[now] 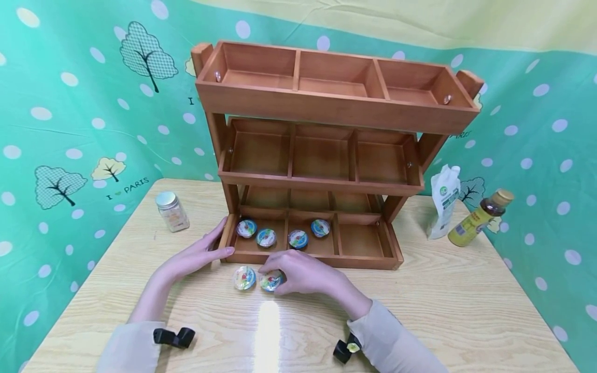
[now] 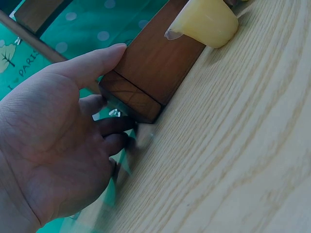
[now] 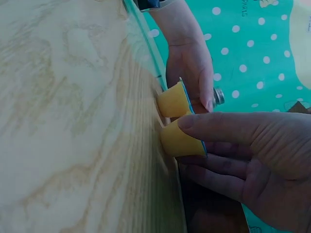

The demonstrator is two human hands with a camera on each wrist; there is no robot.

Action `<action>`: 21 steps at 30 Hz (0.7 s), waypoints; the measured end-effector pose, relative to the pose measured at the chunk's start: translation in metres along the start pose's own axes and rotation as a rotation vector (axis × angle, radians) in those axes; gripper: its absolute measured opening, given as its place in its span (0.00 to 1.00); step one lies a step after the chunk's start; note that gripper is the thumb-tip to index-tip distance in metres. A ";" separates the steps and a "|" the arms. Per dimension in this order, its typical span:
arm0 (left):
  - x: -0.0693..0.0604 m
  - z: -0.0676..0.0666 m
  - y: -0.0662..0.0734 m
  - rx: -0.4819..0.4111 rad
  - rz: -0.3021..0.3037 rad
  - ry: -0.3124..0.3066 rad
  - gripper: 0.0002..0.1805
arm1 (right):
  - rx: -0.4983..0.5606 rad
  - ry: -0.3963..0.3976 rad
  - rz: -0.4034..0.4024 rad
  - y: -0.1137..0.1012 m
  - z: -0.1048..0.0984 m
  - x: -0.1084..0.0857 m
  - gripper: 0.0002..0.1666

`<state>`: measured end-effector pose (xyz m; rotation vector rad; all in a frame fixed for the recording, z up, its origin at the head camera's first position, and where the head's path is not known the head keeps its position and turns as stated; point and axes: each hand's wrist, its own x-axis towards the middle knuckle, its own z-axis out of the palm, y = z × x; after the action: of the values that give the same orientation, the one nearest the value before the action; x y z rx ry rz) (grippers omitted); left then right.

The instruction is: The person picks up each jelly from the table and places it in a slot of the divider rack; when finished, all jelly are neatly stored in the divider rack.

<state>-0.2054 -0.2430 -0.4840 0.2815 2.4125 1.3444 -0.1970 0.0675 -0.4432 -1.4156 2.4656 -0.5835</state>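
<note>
My right hand [image 1: 305, 272] holds a small jelly cup [image 1: 270, 281] on the table, thumb on one side and fingers on the other. In the right wrist view that cup [image 3: 177, 141] shows yellow contents and a blue-edged lid. Just left of it stands a second jelly cup [image 1: 243, 278]. Both are in front of the three-tier wooden rack [image 1: 322, 261]. My left hand [image 1: 198, 254] grips the rack's lower left corner, with the thumb on the front board and bent fingers along the side [image 2: 114, 133]. Several more cups sit in the bottom tier's left and middle compartments.
A lidded jar [image 1: 172, 212] stands left of the rack. To its right are a white pouch [image 1: 444, 202] and a brown-and-yellow bottle [image 1: 478, 220]. Dividers split each tier into three compartments. A green dotted curtain [image 1: 70, 129] hangs around the table.
</note>
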 end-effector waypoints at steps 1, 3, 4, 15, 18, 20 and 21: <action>-0.001 0.000 0.000 0.000 0.000 -0.001 0.50 | 0.005 -0.008 0.005 -0.001 -0.001 0.000 0.26; -0.002 -0.001 0.000 -0.001 -0.001 -0.001 0.50 | 0.012 -0.019 0.010 -0.001 -0.003 -0.001 0.26; -0.003 -0.002 0.000 -0.001 -0.003 -0.001 0.50 | 0.021 -0.025 0.018 -0.002 -0.004 -0.001 0.27; -0.008 -0.005 -0.001 0.014 -0.016 0.006 0.51 | 0.161 0.075 0.036 0.001 -0.023 -0.011 0.27; -0.006 -0.003 0.000 0.010 -0.006 0.001 0.51 | 0.231 0.134 0.060 0.010 -0.026 -0.018 0.26; -0.004 -0.002 0.000 0.008 -0.004 0.000 0.51 | 0.290 0.178 0.079 0.017 -0.027 -0.024 0.26; -0.003 -0.003 0.000 0.008 -0.006 0.001 0.50 | 0.322 0.199 0.086 0.021 -0.028 -0.027 0.26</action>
<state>-0.2032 -0.2461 -0.4818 0.2757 2.4185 1.3324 -0.2104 0.1064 -0.4274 -1.1697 2.4205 -1.0913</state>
